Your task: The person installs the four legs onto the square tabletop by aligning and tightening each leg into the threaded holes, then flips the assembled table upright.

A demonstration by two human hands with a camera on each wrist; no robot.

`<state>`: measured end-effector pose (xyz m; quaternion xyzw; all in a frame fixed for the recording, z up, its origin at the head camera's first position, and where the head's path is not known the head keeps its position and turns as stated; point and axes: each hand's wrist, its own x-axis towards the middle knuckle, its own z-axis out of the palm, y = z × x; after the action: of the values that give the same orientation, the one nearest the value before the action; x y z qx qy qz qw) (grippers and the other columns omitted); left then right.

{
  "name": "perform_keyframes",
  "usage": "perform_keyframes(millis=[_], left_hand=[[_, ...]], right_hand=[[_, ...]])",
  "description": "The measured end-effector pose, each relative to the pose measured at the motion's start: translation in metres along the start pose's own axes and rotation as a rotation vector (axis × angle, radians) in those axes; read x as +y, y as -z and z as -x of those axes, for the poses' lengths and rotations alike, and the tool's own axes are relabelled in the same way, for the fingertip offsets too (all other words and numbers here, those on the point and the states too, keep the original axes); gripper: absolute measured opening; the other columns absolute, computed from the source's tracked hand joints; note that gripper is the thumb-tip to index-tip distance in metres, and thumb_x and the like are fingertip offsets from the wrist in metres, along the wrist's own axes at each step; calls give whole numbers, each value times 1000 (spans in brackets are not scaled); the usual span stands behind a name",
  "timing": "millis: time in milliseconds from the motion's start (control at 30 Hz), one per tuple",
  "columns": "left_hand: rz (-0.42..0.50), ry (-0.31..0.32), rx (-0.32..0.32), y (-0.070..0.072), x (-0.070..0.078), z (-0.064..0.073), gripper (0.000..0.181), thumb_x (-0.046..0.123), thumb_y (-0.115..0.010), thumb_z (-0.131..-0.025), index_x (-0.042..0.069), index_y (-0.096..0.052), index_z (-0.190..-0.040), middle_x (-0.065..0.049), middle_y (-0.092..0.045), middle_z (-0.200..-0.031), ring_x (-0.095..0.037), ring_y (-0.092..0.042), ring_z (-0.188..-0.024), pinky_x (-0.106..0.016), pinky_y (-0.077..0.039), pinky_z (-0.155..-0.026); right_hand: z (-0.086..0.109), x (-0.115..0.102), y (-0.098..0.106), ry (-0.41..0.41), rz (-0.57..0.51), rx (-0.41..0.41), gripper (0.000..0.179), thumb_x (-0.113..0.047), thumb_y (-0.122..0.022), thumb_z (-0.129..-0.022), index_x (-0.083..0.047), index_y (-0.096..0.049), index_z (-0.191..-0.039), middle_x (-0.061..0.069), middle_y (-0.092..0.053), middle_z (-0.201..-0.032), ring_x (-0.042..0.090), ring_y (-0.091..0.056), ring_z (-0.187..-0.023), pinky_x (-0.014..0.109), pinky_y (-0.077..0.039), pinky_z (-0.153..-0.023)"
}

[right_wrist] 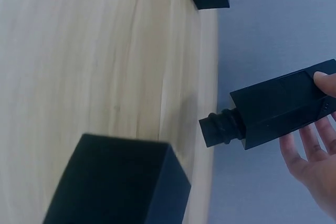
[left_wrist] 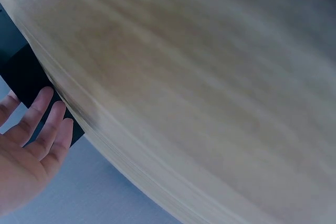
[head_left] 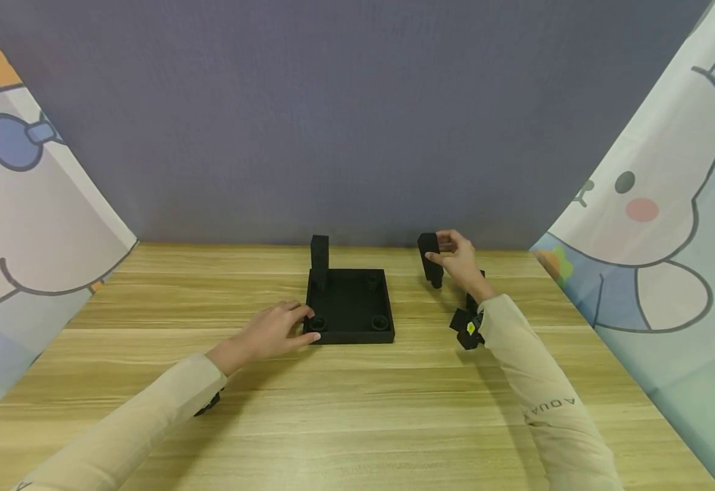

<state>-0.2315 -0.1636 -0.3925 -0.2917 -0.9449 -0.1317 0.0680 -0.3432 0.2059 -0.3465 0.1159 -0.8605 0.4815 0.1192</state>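
A black square tray-like base (head_left: 357,300) lies on the wooden table, with round sockets at its corners. On its back left corner stands a black square leg (head_left: 320,261). My left hand (head_left: 280,329) holds the base's near left corner, the thumb along the front wall and a finger at the side rim. In the left wrist view, the other fingers lie loosely against the base. Right of the base, my right hand (head_left: 455,259) grips a second black leg (right_wrist: 283,104) between thumb and fingers. Its threaded stub points down in the head view.
Several black pieces (head_left: 467,327), one with a yellow mark, show beside the right sleeve, partly hidden. A black block (right_wrist: 115,182) looms close in the right wrist view. A grey panel (head_left: 332,123) stands behind the table, with cartoon-print sheets (head_left: 645,204) at both sides.
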Motion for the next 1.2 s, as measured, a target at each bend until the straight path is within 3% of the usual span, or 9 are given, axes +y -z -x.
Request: perform_keyframes(millis=[433, 633, 833, 900, 1033, 1200], left_hand=[[9, -7, 2, 1, 0, 0, 45, 52, -57, -85, 14, -61, -109, -3, -62, -100, -10, -56, -77, -27, -47, -63], [7, -12, 7, 1, 1, 0, 45, 51, -57, -85, 14, -62, -108, -2, -62, -97, -9, -54, -74, -26, -46, -61], [8, -6, 0, 1, 0, 0, 46, 52, -56, -85, 14, -61, -109, -2, -62, -97, -8, -53, -74, -25, -45, -61], [11, -6, -3, 1, 0, 0, 46, 52, -56, -85, 14, -61, -110, -2, -62, -98, -8, -53, -74, -26, -45, -61], [9, -9, -4, 0, -1, 0, 46, 52, -56, -85, 14, -61, -110, -2, -62, -97, -8, -52, -73, -26, -45, -61], [0, -9, -9, 0, -2, 0, 47, 53, -55, -85, 14, -61, -110, -1, -61, -95, -7, -51, -72, -24, -44, -59]], right_hand=[[3, -7, -8, -63, -143, -10, 49, -9, -68, -82, 1, -45, -124, 21, -50, -122, 34, -51, -111, 42, -44, -91], [2, -5, -13, -36, -169, -16, 50, -16, -69, -82, -3, -46, -124, 18, -50, -122, 32, -52, -111, 42, -46, -90], [-38, 74, -31, 38, -209, 19, 55, -35, -75, -74, -23, -51, -122, 0, -57, -116, 13, -58, -102, 25, -50, -81], [-44, 81, -33, 48, -252, 9, 53, -29, -76, -75, -19, -52, -121, 2, -57, -115, 14, -59, -101, 26, -51, -80], [-38, 58, -36, 48, -388, -35, 47, -18, -75, -76, -12, -53, -118, 7, -58, -113, 19, -58, -102, 32, -50, -84], [-14, 4, -38, 51, -393, -25, 43, -19, -74, -78, -11, -53, -114, 4, -57, -109, 17, -57, -100, 31, -49, -84]])
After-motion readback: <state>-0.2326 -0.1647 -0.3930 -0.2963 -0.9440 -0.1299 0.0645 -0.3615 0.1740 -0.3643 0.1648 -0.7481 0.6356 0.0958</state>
